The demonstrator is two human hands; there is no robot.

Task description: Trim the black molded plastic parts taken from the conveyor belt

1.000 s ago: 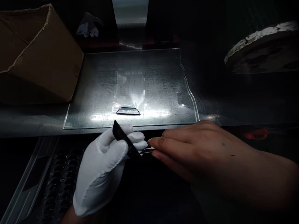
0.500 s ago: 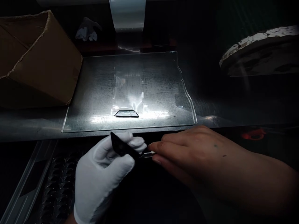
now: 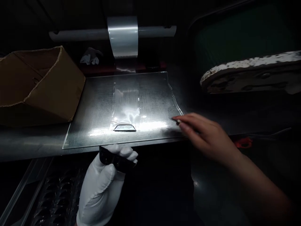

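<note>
A dim workshop bench, by the look of it, is lit by a bright pool of light on a scratched metal surface point(image 3: 28, 141) topped with a rough-edged glass sheet point(image 3: 152, 103). A cardboard box point(image 3: 56, 91) stands at the left of the frame, and a green machine-like body point(image 3: 240, 40) with a worn, chipped white edge fills the upper right. Clear trays of dark, curved pieces point(image 3: 55, 201) sit at lower left, beside a metal rail point(image 3: 17, 197).

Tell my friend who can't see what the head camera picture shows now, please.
A left hand in a white glove holds a narrow black piece, and a bare right hand pinches a small thing near a glass sheet. A cardboard box stands at the left.
</note>
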